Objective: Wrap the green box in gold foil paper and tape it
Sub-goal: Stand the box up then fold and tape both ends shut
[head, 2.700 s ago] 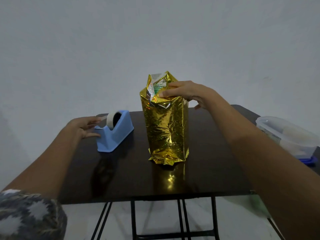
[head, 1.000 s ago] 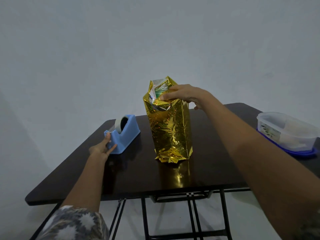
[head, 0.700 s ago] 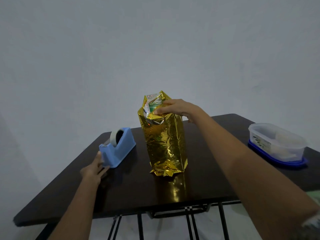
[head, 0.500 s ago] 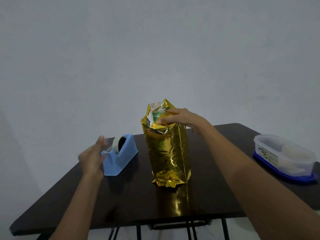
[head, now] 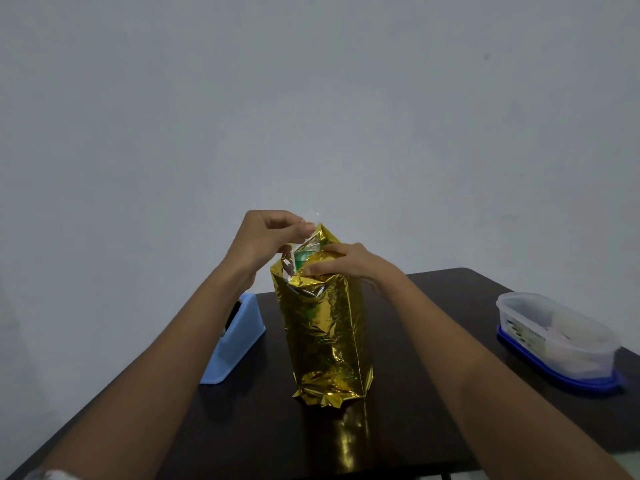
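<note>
Dark bench (head: 467, 299), foil-wrapped green box (head: 325, 334) upright mid-surface, top edge open; right hand (head: 346, 265) flat on the fold, left hand (head: 266, 237) pinching clear tape strip (head: 311, 216) above.

Two hands (head: 265, 237) (head: 349, 266), one box (head: 325, 341), one dispenser (head: 239, 344), one tub (head: 554, 336).

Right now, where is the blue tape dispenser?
In the head view, the blue tape dispenser sits on the left side of the dark table, just left of the upright gold-wrapped box and partly hidden behind the left forearm.
</note>
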`<act>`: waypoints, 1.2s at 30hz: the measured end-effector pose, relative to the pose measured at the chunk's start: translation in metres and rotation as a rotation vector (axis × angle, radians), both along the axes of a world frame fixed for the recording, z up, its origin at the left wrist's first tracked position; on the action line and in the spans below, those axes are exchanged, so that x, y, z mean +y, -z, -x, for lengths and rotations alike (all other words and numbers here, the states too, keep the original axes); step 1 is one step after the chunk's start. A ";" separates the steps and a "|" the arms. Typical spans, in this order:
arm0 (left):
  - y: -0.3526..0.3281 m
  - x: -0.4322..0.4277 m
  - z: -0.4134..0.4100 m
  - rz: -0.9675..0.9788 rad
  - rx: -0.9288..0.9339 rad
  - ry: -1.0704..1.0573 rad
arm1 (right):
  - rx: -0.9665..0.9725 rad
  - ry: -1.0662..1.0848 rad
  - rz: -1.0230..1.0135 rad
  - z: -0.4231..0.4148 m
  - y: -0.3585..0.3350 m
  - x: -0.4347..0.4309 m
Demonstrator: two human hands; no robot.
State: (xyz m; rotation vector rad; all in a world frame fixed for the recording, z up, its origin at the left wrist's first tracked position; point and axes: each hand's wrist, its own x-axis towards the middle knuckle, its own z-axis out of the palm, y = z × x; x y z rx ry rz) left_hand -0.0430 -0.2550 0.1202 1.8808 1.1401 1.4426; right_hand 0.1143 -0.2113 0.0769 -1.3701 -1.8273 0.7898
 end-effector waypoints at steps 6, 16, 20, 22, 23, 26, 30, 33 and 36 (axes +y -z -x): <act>-0.004 0.004 -0.014 0.008 0.092 -0.049 | 0.017 0.000 -0.003 -0.001 0.001 0.003; -0.042 0.025 0.011 0.289 0.830 0.204 | 0.040 -0.018 0.001 -0.001 0.004 0.006; -0.057 0.033 0.001 0.350 1.046 0.200 | 0.060 -0.013 0.004 -0.001 0.005 0.007; -0.060 0.036 -0.007 0.365 1.115 0.185 | 0.071 -0.013 0.006 -0.001 0.005 0.009; -0.061 0.036 -0.011 0.367 1.140 0.179 | 0.059 -0.016 0.001 0.000 0.006 0.009; -0.064 0.037 -0.021 0.370 1.201 0.160 | 0.029 -0.026 -0.017 0.001 0.006 0.009; -0.067 0.039 -0.028 0.369 1.279 0.112 | 0.022 -0.013 -0.021 0.001 0.006 0.009; -0.064 0.044 -0.027 0.357 1.299 0.090 | 0.013 -0.014 -0.027 0.001 0.006 0.007; -0.061 0.050 -0.024 0.348 1.292 0.078 | 0.004 -0.016 -0.031 0.000 0.005 0.005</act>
